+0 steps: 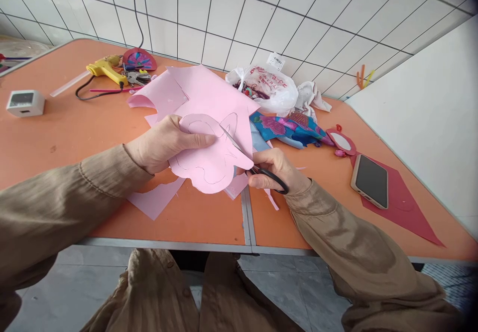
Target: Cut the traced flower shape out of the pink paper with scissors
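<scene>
Pale pink, smooth and matte, a flexible sheet (209,175) is raised over the table between two bare hands. Its near part has a rounded, scalloped edge and thin, dark, curving pencil-like lines; a larger, creased part spreads behind, its far left edge curling up. The left hand (162,143) pinches the scalloped part from the left, thumb flat on top across some of the drawing, fingers hidden underneath. The right hand (278,167), at the sheet's right edge, is closed around the black handles of metal scissors (238,146), whose blade reaches up and leftward against the pink surface near a drawn loop. The raised sheet partly covers angular pink scraps (157,197) below it.

The orange tabletop (56,148) has a metal edge and a seam. Beyond the sheet, to the left, are a yellow glue gun (106,70) with a black cord, a bunch of keys (139,78) and a small white box-shaped device (26,103). Behind and rightward sit a crinkled, translucent plastic bag (276,90) and rumpled blue floral fabric (287,129). Farther right, an oval, red-rimmed mirror (340,142) lies near a phone (370,180), which rests on a red sheet (403,210). White tiles (246,23) line the wall behind.
</scene>
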Demonstrator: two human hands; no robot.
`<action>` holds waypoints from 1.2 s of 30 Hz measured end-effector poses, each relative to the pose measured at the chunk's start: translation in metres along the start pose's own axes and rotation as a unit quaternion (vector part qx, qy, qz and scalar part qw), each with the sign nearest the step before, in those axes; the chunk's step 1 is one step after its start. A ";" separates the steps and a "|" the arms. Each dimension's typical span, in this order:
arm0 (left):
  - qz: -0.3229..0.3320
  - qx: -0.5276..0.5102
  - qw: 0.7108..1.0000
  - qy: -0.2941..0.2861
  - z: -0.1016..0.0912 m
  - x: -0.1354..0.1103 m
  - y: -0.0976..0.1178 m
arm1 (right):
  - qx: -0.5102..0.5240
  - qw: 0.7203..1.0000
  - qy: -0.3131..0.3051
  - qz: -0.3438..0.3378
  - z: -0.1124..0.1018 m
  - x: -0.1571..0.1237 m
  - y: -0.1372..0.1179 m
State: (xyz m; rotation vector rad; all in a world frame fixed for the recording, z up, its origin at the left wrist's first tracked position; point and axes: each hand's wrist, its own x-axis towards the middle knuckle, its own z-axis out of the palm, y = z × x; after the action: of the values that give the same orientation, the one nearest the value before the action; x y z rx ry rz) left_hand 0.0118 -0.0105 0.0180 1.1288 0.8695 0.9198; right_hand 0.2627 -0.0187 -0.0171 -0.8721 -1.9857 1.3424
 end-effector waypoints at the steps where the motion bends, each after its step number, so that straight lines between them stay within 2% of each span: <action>1: 0.000 -0.002 1.000 -0.003 0.000 0.000 0.000 | 0.003 1.000 -0.002 0.002 0.000 0.000 0.000; 10: 0.000 -0.002 1.000 0.011 0.001 0.000 0.001 | 0.023 1.000 0.014 0.004 0.002 -0.001 0.012; 20: 0.001 0.000 1.000 -0.006 -0.001 0.001 0.000 | -0.038 0.999 -0.004 -0.003 0.000 0.000 -0.002; 29: -0.019 -0.015 1.000 -0.005 0.000 0.000 0.002 | -0.028 0.999 0.021 -0.002 0.002 -0.001 0.009; 36: -0.038 -0.043 0.998 0.003 0.003 0.000 -0.002 | -0.036 0.999 0.020 -0.010 0.002 0.000 0.003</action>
State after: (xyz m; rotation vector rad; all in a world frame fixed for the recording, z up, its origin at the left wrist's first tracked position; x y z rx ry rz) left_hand 0.0145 -0.0121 0.0167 1.0125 0.8642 0.8913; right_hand 0.2620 -0.0189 -0.0205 -0.9036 -2.0176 1.2394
